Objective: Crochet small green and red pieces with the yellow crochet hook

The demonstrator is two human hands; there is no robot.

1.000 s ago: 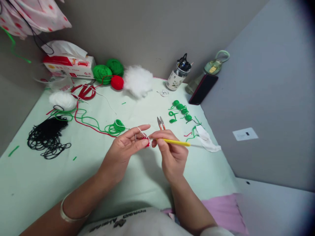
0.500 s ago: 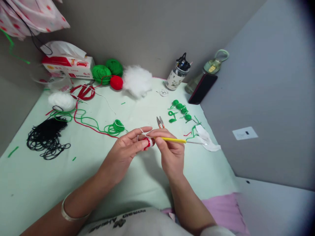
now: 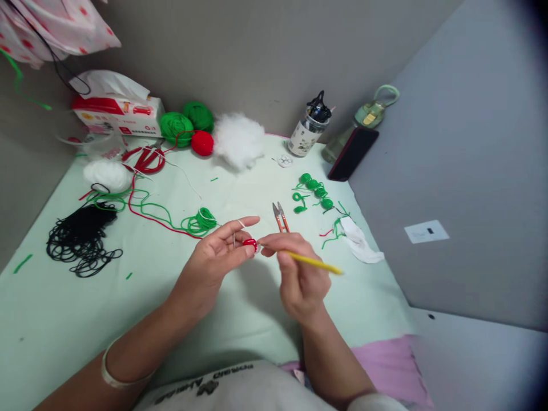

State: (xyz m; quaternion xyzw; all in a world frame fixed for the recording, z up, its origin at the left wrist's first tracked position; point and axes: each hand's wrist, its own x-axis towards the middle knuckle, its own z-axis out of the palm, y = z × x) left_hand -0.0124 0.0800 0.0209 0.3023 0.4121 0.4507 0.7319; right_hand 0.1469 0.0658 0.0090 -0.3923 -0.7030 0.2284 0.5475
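Note:
My left hand (image 3: 218, 254) pinches a small red and white crochet piece (image 3: 250, 244) between thumb and fingers, with white yarn looped over its forefinger. My right hand (image 3: 299, 274) is closed on a yellow crochet hook (image 3: 314, 262), whose tip meets the piece and whose handle slants down to the right. Both hands hover above the pale green cloth (image 3: 257, 297) near its middle. Small orange-handled snips (image 3: 279, 216) lie just beyond my fingers.
Green yarn balls (image 3: 186, 123), a red ball (image 3: 202, 142), white stuffing (image 3: 240, 140) and a tissue box (image 3: 117, 114) line the back. Black yarn (image 3: 81, 240) lies left. Small green crochet rounds (image 3: 314, 191), a jar (image 3: 309, 131), a phone (image 3: 353, 154) and a white scrap (image 3: 357, 242) sit right.
The hook's handle has tilted downward to the right and my right hand has dropped slightly. The crochet piece has turned in my left fingers, showing more red.

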